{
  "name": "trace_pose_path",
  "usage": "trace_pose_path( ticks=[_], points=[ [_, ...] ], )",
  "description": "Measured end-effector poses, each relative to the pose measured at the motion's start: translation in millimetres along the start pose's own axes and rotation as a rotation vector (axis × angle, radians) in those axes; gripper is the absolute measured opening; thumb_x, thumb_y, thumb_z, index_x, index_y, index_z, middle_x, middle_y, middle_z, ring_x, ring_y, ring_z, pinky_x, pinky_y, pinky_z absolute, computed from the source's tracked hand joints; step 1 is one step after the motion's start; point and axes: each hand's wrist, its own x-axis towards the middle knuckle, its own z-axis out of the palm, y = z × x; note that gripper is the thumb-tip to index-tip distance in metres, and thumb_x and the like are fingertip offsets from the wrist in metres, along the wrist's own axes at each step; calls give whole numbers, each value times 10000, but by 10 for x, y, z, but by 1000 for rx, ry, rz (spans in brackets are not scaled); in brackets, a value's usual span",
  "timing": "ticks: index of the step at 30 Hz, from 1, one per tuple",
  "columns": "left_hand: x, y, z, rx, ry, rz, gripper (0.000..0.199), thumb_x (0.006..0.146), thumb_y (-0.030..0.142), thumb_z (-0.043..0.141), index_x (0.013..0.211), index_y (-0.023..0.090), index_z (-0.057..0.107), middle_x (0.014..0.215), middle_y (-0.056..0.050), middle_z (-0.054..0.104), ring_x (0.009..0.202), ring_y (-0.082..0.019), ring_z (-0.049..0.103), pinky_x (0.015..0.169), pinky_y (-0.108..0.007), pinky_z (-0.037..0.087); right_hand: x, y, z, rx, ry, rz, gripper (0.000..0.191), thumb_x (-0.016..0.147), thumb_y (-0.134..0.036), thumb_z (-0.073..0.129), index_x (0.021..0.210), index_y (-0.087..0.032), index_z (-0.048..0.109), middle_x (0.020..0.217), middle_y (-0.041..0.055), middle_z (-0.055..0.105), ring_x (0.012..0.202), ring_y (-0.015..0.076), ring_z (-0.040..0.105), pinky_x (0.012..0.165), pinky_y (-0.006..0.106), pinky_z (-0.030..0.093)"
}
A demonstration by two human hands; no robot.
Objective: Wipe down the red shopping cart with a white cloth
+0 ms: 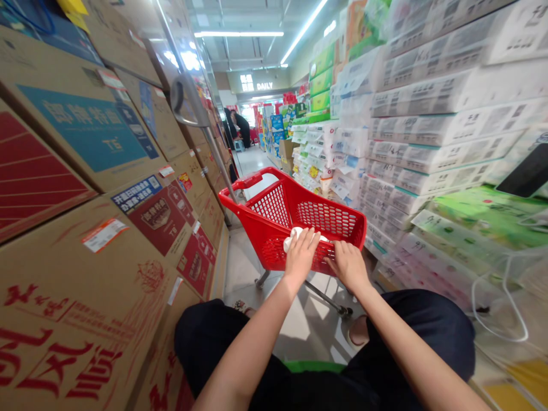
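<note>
A red shopping cart (329,214) with a perforated plastic basket stands in front of my knees. My left hand (301,251) presses a crumpled white cloth or tissue (289,242) against the basket's near rim, its fingers reaching over the edge. To the right of it, my right hand (346,261) rests on the same rim, fingers bent over the top and thumb apart. Nothing else shows in the right hand. The fingertips of both hands point into the basket.
Stacked cardboard boxes (107,262) form a wall on the left. Packaged tissue stacks (411,131) rise on the right, with a dark phone (526,171) near the edge. A person in black (242,128) bends over far down the aisle.
</note>
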Motion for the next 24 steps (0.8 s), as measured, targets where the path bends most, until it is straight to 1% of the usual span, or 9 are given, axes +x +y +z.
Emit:
trace_pose_path(
  ticks=[3, 7, 11, 14, 15, 17, 19, 22, 24],
  points=[
    [-7, -17, -43, 21, -31, 71, 571, 1015, 143, 425, 1569, 264, 355, 1623, -55, 385, 1512, -231, 327, 1232, -502, 328, -36, 25, 28, 2, -17, -5, 332, 982, -274, 428, 1262, -138, 542, 1019, 143, 633, 893, 285, 529, 809, 408, 394],
    [-9, -276, -134, 25, -65, 139, 596, 1019, 136, 422, 1584, 292, 312, 1640, -25, 352, 1532, -207, 280, 1260, -492, 275, -85, 191, 52, 13, -43, -27, 309, 995, -265, 415, 1239, -142, 560, 1037, 128, 640, 883, 266, 529, 802, 390, 399],
    [-17, -467, -162, 6, -78, 21, 612, 1009, 110, 416, 1585, 285, 305, 1656, -30, 319, 1542, -212, 254, 1242, -499, 311, -88, 260, 61, 11, -43, -13, 342, 985, -261, 415, 1264, -129, 562, 1036, 133, 648, 897, 276, 540, 821, 406, 420],
    [-30, -401, -126, -6, -76, -68, 617, 1007, 106, 406, 1588, 283, 301, 1664, -41, 298, 1549, -230, 239, 1213, -527, 355, -62, 156, 59, 4, -20, 7, 470, 961, -200, 398, 1416, -105, 470, 1211, 181, 633, 1107, 315, 544, 967, 464, 410],
    [-31, -342, -109, -9, -72, -79, 612, 1008, 108, 403, 1588, 277, 304, 1665, -47, 295, 1550, -234, 236, 1211, -532, 358, -46, 88, 54, 1, -3, 18, 539, 956, -202, 408, 1483, -91, 399, 1331, 206, 586, 1232, 336, 500, 1039, 498, 376],
    [-26, -195, -78, -16, -61, -75, 597, 1013, 119, 398, 1587, 258, 312, 1667, -49, 286, 1551, -236, 232, 1218, -525, 350, -5, -76, 40, 1, 28, 34, 691, 948, -273, 474, 1573, -80, 251, 1559, 233, 392, 1441, 381, 320, 1148, 566, 277],
    [-12, -54, -58, -23, -53, -46, 586, 1020, 138, 398, 1589, 245, 311, 1670, -47, 278, 1551, -235, 232, 1225, -507, 345, 34, -228, 18, 10, 40, 43, 840, 919, -377, 564, 1606, -94, 174, 1667, 226, 187, 1517, 419, 166, 1187, 611, 213],
    [15, 37, -66, -26, -55, 10, 598, 1019, 145, 402, 1597, 250, 292, 1670, -48, 277, 1549, -224, 240, 1224, -491, 354, 58, -316, -32, 26, 14, 27, 920, 894, -410, 614, 1626, -127, 135, 1699, 200, 58, 1534, 420, 130, 1202, 614, 208],
    [31, -34, -97, -19, -65, 72, 614, 1010, 123, 405, 1598, 256, 287, 1670, -50, 279, 1549, -215, 237, 1234, -489, 337, 47, -268, -71, 28, -13, -3, 914, 902, -368, 604, 1635, -152, 104, 1706, 173, 43, 1539, 385, 154, 1212, 575, 232]
  ],
)
